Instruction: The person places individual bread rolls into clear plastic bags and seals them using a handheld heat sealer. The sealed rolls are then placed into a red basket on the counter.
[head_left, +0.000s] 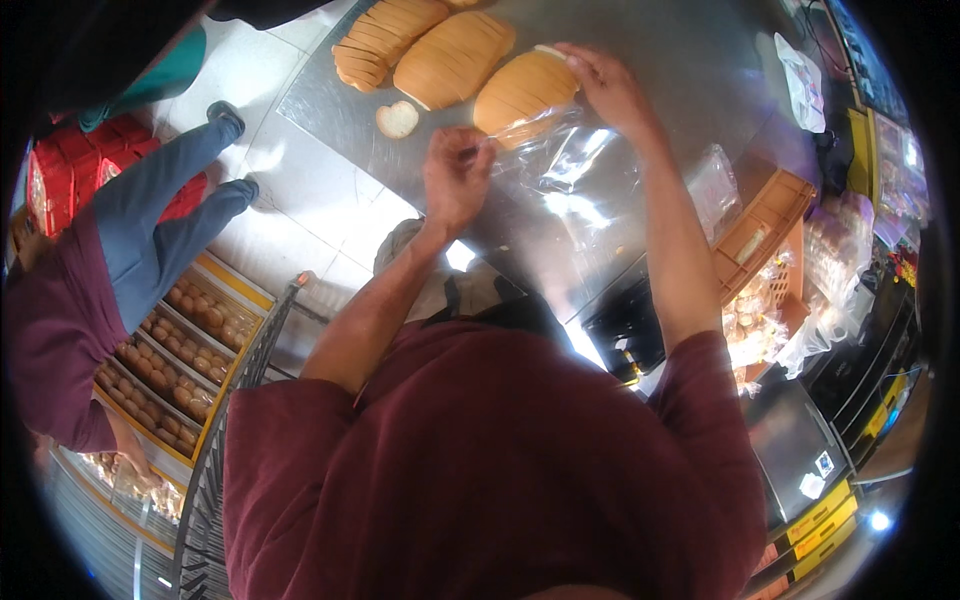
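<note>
A sliced bread loaf (525, 94) lies before me on a metal tabletop (690, 82), its near end inside the mouth of a clear plastic bag (574, 161). My left hand (459, 176) pinches the bag's edge at the loaf's near left corner. The fingers of my right hand (611, 86) grip the loaf's far right end, beside the pale end slice. Two more sliced loaves, a middle loaf (454, 56) and a left loaf (386, 41), lie alongside. A single cut end slice (397, 120) rests flat near the table's left edge.
Left, a person in a maroon shirt (71, 292) reaches into a display case (176, 360) of bread rolls. A dark metal rack (225, 420) stands close at my left. At right are an orange plastic crate (765, 229), bagged goods (757, 322) and a white plastic bag (801, 86).
</note>
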